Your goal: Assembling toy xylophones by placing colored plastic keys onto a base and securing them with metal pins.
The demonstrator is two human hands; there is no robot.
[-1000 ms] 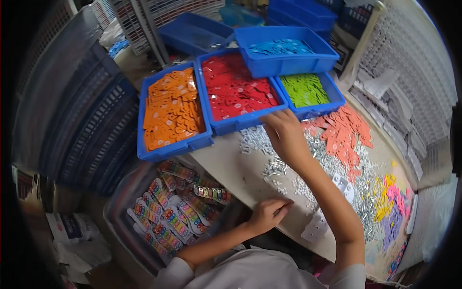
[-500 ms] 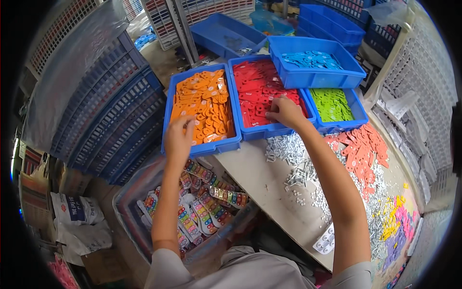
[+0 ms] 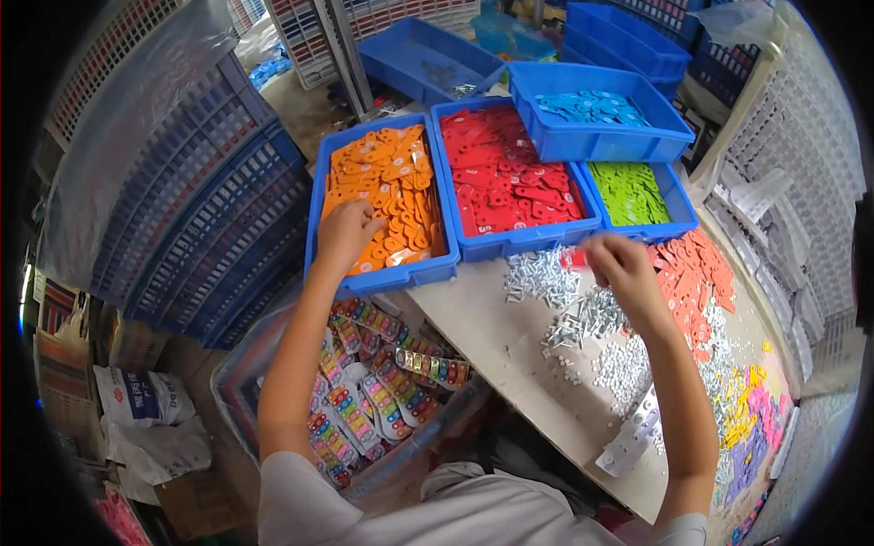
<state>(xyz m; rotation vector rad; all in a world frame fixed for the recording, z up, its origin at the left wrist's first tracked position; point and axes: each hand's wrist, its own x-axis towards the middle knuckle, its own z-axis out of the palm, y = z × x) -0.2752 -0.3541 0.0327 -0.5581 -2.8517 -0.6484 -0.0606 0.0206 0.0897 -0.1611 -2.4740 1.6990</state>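
My left hand point(image 3: 346, 237) is over the near left part of a blue bin point(image 3: 428, 276) of flat orange plastic pieces point(image 3: 387, 177). Its fingers are curled together at the pieces; what they hold, if anything, is hidden. My right hand point(image 3: 626, 275) is closed on a small flat red plastic piece point(image 3: 574, 258), which sticks out to the left of the fingers. It hovers above piles of silvery metal pins point(image 3: 544, 280) on the table. Behind it, similar red pieces point(image 3: 501, 173) fill the middle blue bin point(image 3: 523, 241).
A blue bin point(image 3: 610, 144) of light blue pieces rests partly over a bin of green pieces point(image 3: 628, 193). Coral pieces point(image 3: 694, 282), small white bits point(image 3: 624, 369) and a white perforated strip point(image 3: 633, 437) lie on the table point(image 3: 482, 328). Below left stands a clear tub point(image 3: 238, 414) of multicoloured assembled strips point(image 3: 364, 405). Crates point(image 3: 209, 209) are stacked left.
My right hand has left the red bin, moving right and nearer with a red piece in its fingers. My left hand has moved slightly right and its fingers have curled in among the orange pieces.
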